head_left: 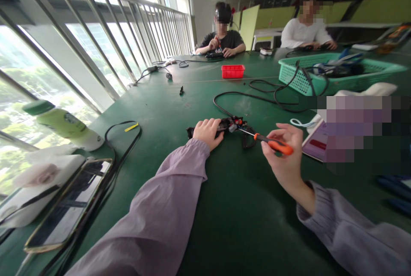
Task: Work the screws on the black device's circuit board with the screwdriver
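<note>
My left hand [208, 133] is closed over a black corded power tool [224, 127], pressing it against the green table. Red and grey inner parts show at the tool's right end, where its casing looks opened; the exact kind of tool I cannot tell. In my right hand [285, 156] is a screwdriver [272, 142] with an orange and black handle. The screwdriver's thin shaft points left, and its tip reaches the exposed parts. A black cable [221, 96] runs from behind the tool towards the right.
A green basket [334, 85] with tools and cables stands at the right, a red tray [233, 71] ahead. At left lie a phone [69, 207] and a bottle [64, 124]. Two people sit across the table [234, 224]. A small black piece [181, 91] lies ahead.
</note>
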A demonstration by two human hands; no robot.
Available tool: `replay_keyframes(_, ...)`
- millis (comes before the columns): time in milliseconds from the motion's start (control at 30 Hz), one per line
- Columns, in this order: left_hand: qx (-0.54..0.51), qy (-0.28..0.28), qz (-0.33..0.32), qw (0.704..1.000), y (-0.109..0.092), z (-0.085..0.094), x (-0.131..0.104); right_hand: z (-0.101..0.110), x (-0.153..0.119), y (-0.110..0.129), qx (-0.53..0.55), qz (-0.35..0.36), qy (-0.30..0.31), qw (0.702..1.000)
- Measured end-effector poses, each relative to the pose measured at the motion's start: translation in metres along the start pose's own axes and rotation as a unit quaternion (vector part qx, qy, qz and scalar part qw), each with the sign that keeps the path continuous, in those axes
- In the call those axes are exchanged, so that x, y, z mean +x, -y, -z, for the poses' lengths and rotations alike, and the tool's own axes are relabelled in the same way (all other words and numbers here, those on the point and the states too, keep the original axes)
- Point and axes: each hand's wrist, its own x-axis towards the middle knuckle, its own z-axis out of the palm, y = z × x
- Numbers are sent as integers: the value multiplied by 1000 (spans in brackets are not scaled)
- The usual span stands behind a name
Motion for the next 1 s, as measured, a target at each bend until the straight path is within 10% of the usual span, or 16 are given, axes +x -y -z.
replay_keyframes(1000, -8, -2, 0, 1000, 1, -2, 0, 1, -1, -3, -29, -14, -3, 999)
